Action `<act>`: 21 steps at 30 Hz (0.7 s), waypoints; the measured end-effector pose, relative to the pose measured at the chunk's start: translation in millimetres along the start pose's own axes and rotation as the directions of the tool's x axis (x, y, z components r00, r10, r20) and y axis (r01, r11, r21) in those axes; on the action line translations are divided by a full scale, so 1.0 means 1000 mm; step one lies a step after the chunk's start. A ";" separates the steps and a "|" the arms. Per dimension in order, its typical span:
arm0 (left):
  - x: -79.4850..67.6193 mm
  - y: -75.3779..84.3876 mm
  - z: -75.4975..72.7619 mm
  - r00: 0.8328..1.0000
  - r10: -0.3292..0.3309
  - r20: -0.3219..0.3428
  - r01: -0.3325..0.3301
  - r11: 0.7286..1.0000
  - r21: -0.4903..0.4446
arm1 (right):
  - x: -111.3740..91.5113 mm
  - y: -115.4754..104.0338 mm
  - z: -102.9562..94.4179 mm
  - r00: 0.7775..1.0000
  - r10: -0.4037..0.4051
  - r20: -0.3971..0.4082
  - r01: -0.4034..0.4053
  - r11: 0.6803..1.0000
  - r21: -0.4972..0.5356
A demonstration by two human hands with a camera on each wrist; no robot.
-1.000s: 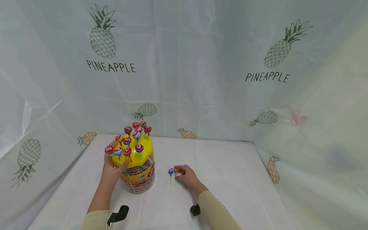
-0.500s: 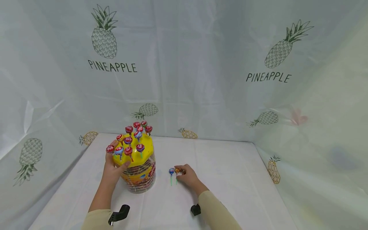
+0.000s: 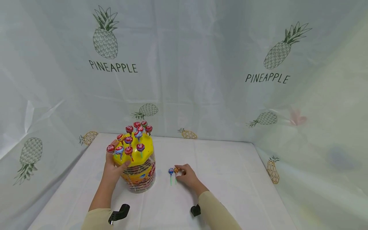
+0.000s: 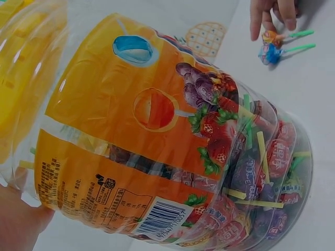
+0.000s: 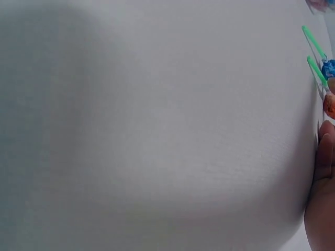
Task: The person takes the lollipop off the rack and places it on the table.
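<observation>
Holding the candy tub (image 3: 141, 179) at lower left, my left hand (image 3: 112, 167) spreads wide round its lid (image 3: 147, 149); at lower centre, my right hand (image 3: 188, 176) narrowly brackets an orange lollipop (image 3: 176, 170) beside a blue lollipop (image 3: 171, 171); whether it pinches, I can't tell.

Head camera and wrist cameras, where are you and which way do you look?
Head: on the head, looking forward and down at the lollipop jar; left hand, right hand and sleeves show.
Left wrist: on that wrist, facing the jar's side; bits of both hands show.
Right wrist: on that wrist, facing mostly white tabletop; some right hand shows.
Shared by all: blue lollipop, orange lollipop.
</observation>
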State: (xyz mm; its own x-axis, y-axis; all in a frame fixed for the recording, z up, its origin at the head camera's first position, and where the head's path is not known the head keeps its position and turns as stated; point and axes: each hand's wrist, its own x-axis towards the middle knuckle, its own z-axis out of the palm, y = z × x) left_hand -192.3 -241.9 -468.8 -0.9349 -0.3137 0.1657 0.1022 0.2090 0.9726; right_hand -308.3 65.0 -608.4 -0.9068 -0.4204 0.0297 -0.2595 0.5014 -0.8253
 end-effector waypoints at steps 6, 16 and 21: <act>0.000 -0.002 0.000 1.000 0.006 0.003 -0.006 1.000 0.007 | -0.009 -0.003 -0.001 0.999 -0.008 -0.034 0.011 0.996 0.093; -0.001 0.000 -0.002 0.999 0.027 0.017 -0.027 1.000 -0.014 | -0.011 -0.034 -0.021 0.996 0.041 -0.075 -0.014 0.941 0.338; 0.000 -0.001 -0.001 0.999 0.026 0.020 -0.026 0.999 -0.020 | -0.006 -0.069 -0.032 0.992 -0.014 -0.125 0.066 0.903 0.424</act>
State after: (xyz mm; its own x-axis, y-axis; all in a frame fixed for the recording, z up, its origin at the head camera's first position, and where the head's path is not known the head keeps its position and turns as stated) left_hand -192.5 -243.2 -469.4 -0.9385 -0.2895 0.1880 0.1333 0.1982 0.9710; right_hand -295.7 57.5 -533.8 -0.9374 -0.3298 0.1118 -0.1539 0.1044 -0.9825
